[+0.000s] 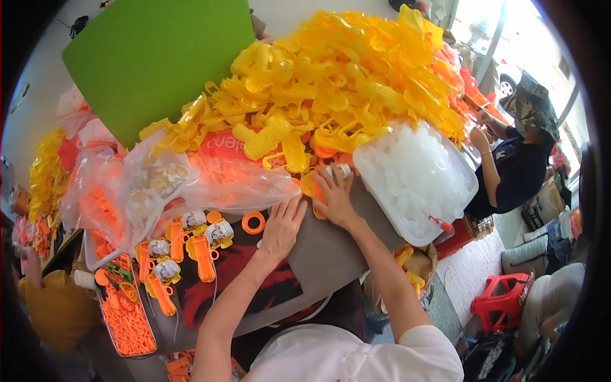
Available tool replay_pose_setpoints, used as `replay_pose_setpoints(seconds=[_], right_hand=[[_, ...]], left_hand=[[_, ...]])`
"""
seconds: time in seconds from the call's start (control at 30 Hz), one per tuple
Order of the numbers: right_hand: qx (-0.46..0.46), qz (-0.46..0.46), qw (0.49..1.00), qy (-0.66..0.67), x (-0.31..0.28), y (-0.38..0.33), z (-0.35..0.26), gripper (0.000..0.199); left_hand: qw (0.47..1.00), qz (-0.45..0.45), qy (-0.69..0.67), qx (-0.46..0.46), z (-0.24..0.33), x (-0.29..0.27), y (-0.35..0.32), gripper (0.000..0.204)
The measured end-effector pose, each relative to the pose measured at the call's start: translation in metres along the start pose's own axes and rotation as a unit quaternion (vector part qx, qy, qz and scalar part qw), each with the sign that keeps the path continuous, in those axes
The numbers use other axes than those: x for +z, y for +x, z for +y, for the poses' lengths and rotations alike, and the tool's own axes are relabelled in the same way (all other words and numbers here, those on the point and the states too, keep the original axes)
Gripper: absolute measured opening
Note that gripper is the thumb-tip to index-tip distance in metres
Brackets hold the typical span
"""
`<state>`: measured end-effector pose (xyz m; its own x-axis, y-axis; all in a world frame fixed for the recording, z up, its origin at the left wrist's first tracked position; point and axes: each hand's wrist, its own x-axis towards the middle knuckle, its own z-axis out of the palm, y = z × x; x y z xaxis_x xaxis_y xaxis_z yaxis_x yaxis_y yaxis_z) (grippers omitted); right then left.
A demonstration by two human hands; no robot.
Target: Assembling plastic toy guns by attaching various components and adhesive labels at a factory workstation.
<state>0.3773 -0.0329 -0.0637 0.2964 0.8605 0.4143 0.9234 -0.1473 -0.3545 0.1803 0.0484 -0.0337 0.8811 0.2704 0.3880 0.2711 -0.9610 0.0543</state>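
Head view: left hand (282,228) extends its fingers; right hand (335,198) touches an orange part (317,192), grip unclear.

Bright daylight, glare at upper-R opening (538,38), fisheye distort. w/ blk corners, bkgd soft.

Ok so the grey tabletop (331,254) is pretty buried toward the back: huge heap of yellow plastic parts (344,83), white tub (414,239) of translucent pieces just to the right, clear plastic bag (137,197) sprawled out left. Closer to the front there's an orange ring (245,223), some orange parts with silvery bits (204,258), a red-and-black patterned sheet (278,290), and a long tray (137,352) of small orange pieces at the left end
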Motion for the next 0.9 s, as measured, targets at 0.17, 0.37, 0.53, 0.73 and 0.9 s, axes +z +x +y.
replay_pose_setpoints(seconds=[0.17,0.37,0.53,0.73,0.9], right_hand=[[-0.020,-0.017,0.999,0.026,-0.003,0.052,0.006,0.054],[0.125,0.110,0.966,0.199,-0.058,0.095,-0.023,0.021],[0.049,0.410,0.909,-0.065,-0.078,0.164,-0.001,0.030],[0.001,0.084,0.978,-0.189,-0.049,0.196,0.067,0.029],[-0.083,0.167,0.944,0.273,-0.132,0.216,0.130,0.031]], left_hand=[[0.993,0.038,-0.111,0.004,0.016,-0.044,-0.027,0.045],[0.978,0.089,-0.169,-0.080,0.023,-0.084,-0.090,0.038],[0.950,0.124,-0.173,-0.228,0.049,-0.096,-0.161,0.027],[0.919,0.143,-0.159,-0.332,0.059,-0.093,-0.201,0.024],[0.921,0.147,-0.189,-0.307,0.052,-0.090,-0.190,0.029]])
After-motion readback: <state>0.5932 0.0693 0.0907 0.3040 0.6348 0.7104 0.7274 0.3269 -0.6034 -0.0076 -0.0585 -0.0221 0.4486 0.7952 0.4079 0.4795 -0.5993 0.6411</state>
